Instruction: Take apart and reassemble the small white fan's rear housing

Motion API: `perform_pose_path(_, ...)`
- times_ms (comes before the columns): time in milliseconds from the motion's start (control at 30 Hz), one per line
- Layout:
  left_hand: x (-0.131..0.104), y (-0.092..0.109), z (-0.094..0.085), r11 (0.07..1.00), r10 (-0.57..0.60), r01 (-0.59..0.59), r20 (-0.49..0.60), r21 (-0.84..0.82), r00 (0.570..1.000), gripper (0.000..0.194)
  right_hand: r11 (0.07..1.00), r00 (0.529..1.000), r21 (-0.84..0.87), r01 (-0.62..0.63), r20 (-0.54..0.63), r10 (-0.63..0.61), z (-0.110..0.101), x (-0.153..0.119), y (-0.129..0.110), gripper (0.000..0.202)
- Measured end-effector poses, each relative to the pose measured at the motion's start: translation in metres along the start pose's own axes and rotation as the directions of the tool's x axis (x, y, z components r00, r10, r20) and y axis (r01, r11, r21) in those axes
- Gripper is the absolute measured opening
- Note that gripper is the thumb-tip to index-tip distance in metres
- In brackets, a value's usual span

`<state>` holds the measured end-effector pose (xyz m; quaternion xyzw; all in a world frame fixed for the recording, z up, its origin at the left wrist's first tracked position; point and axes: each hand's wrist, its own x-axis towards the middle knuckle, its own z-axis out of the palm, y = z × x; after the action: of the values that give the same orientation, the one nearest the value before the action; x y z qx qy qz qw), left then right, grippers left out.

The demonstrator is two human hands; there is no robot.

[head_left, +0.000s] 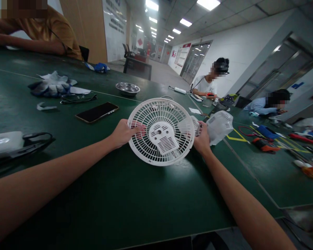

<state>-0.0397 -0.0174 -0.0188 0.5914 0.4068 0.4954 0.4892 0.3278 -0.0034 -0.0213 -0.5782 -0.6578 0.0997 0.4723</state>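
Observation:
A round white fan grille (161, 132) with a vented centre piece is held up over the green table, its face towards me. My left hand (123, 133) grips its left rim, thumb in front and fingers behind the bars. On the right side, my right hand (202, 139) is closed around something white beside the grille's rim; its fingers are partly hidden. A translucent white plastic housing (219, 127) is just right of that hand. Whether the right hand touches the grille or only the white part, I cannot tell.
On the green table (146, 198) are a phone (97, 112), a metal bowl (127, 88), gloves (50, 85) and a white device (5, 144) at left. Tools (266, 145) lie at right. Several people sit around the table.

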Motion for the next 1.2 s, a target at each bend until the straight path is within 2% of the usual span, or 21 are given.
perform_pose_path(100, 0.003, -0.004, -0.003, 0.998, -0.068, 0.067, -0.049, -0.015, 0.996, 0.017, 0.957, 0.996, -0.291, -0.005, -0.091, -0.023, -0.012, 0.006, 0.010, 0.064)
perform_pose_path(200, 0.006, -0.011, -0.007, 0.995, -0.090, 0.087, -0.066, -0.046, 0.994, 0.018, 0.921, 0.996, -0.388, 0.030, -0.067, -0.060, -0.015, 0.008, 0.008, 0.055)
perform_pose_path(267, 0.007, -0.014, -0.010, 0.995, -0.092, 0.089, -0.063, -0.047, 0.994, 0.019, 0.887, 0.981, -0.456, 0.074, -0.125, -0.147, -0.021, 0.010, 0.005, 0.054)
perform_pose_path(333, 0.008, -0.016, -0.011, 0.995, -0.092, 0.090, -0.049, -0.043, 0.995, 0.018, 0.845, 0.932, -0.532, 0.055, -0.276, -0.234, -0.033, 0.014, 0.003, 0.056)
perform_pose_path(400, 0.008, -0.016, -0.012, 0.994, -0.100, 0.098, -0.032, -0.054, 0.995, 0.017, 0.820, 0.858, -0.567, -0.079, -0.458, -0.234, -0.047, 0.019, 0.008, 0.065)
perform_pose_path(467, 0.007, -0.014, -0.011, 0.990, -0.115, 0.111, -0.036, -0.081, 0.993, 0.016, 0.819, 0.797, -0.521, -0.239, -0.587, -0.141, -0.060, 0.024, 0.018, 0.075)
perform_pose_path(500, 0.007, -0.013, -0.010, 0.988, -0.127, 0.122, -0.042, -0.095, 0.991, 0.016, 0.831, 0.786, -0.474, -0.291, -0.614, -0.075, -0.064, 0.025, 0.026, 0.079)
perform_pose_path(633, 0.006, -0.007, -0.006, 0.975, -0.192, 0.182, -0.076, -0.125, 0.978, 0.012, 0.924, 0.824, -0.201, -0.326, -0.539, 0.174, -0.064, 0.028, 0.057, 0.094)
perform_pose_path(700, 0.006, -0.005, -0.004, 0.970, -0.214, 0.200, -0.090, -0.141, 0.973, 0.008, 0.919, 0.827, -0.120, -0.374, -0.492, 0.272, -0.059, 0.028, 0.067, 0.100)
perform_pose_path(800, 0.007, -0.006, -0.005, 0.968, -0.208, 0.193, -0.076, -0.161, 0.975, 0.006, 0.884, 0.801, -0.094, -0.457, -0.476, 0.364, -0.054, 0.027, 0.074, 0.096)
perform_pose_path(967, 0.009, -0.012, -0.007, 0.967, -0.195, 0.182, -0.057, -0.176, 0.979, 0.008, 0.898, 0.752, -0.075, -0.433, -0.579, 0.314, -0.057, 0.034, 0.064, 0.088)
perform_pose_path(1067, 0.010, -0.013, -0.007, 0.971, -0.181, 0.169, -0.054, -0.169, 0.982, 0.008, 0.967, 0.740, -0.045, -0.249, -0.654, 0.160, -0.057, 0.038, 0.047, 0.083)
perform_pose_path(1133, 0.010, -0.013, -0.007, 0.972, -0.183, 0.171, -0.059, -0.163, 0.981, 0.009, 0.991, 0.746, -0.035, -0.128, -0.662, 0.073, -0.052, 0.037, 0.033, 0.081)
perform_pose_path(1200, 0.011, -0.014, -0.007, 0.973, -0.183, 0.170, -0.068, -0.156, 0.981, 0.010, 0.993, 0.789, -0.041, -0.107, -0.611, 0.060, -0.041, 0.032, 0.021, 0.080)
